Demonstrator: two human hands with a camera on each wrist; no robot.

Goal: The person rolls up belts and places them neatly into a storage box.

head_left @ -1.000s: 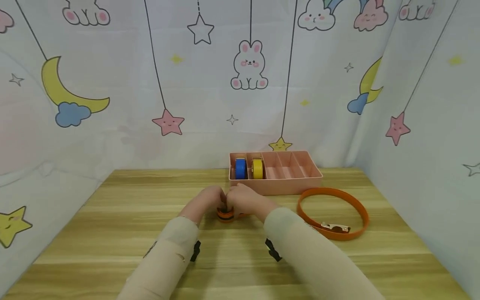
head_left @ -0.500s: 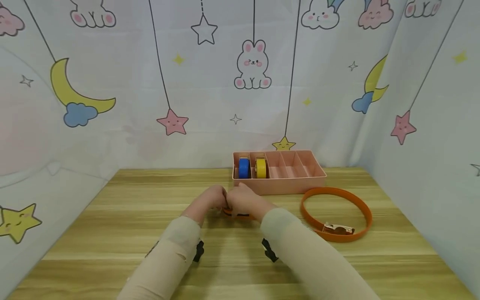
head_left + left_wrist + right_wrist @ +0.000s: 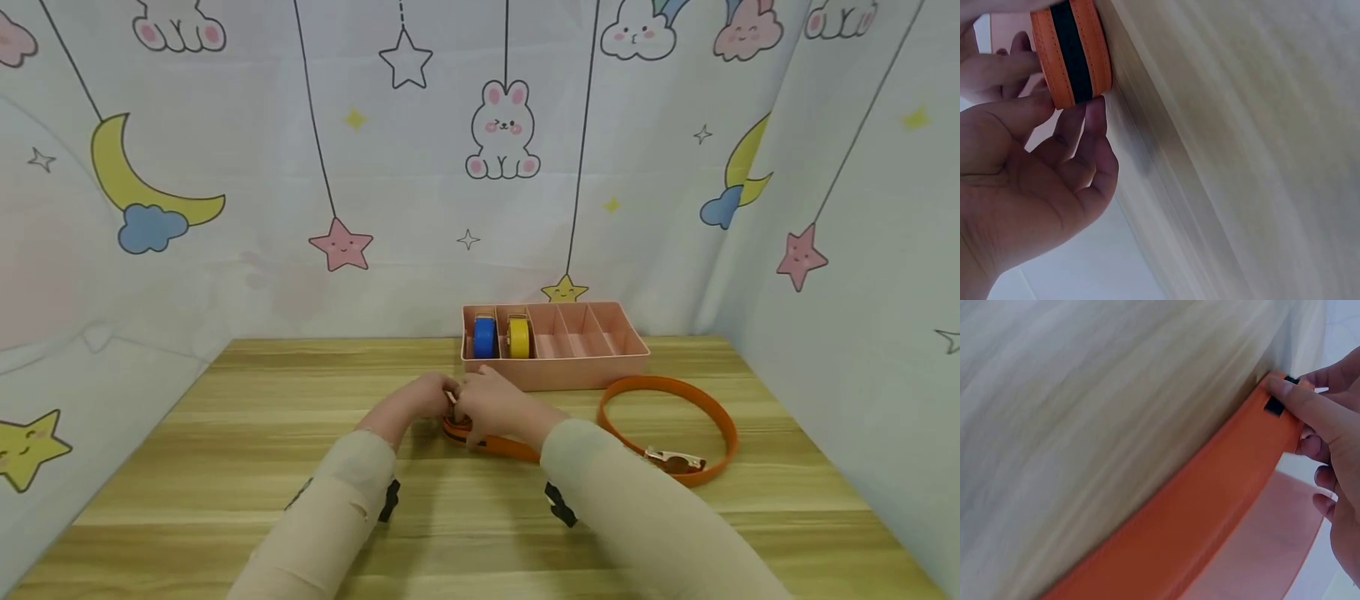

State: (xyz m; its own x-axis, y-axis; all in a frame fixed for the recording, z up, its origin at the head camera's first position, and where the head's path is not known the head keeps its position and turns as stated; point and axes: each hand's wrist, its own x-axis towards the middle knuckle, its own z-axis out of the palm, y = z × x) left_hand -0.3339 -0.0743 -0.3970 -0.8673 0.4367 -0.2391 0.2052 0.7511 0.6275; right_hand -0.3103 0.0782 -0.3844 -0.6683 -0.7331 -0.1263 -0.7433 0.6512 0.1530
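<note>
An orange belt with a black stripe stands on edge on the wooden table, its near end wound into a small coil (image 3: 1072, 53). My left hand (image 3: 420, 396) pinches this coil between thumb and fingertips at its left side. Close beside it, my right hand (image 3: 495, 400) pinches the strap (image 3: 1185, 506), thumb on the outer face by a black patch and fingers behind. From there the strap runs right and passes behind the right sleeve. A wide orange loop (image 3: 667, 382) with a metal buckle (image 3: 675, 460) lies beyond that sleeve.
A pink divided box (image 3: 555, 375) stands at the back, behind the hands. A coiled blue belt (image 3: 484, 337) and a coiled yellow belt (image 3: 519, 337) sit in its two left compartments. A printed curtain (image 3: 420, 167) hangs behind the wooden table (image 3: 300, 400).
The right hand has moved slightly right along the strap, and its fingers have shifted. More of the strap now shows between that hand and the right sleeve. The left hand stays at the coil.
</note>
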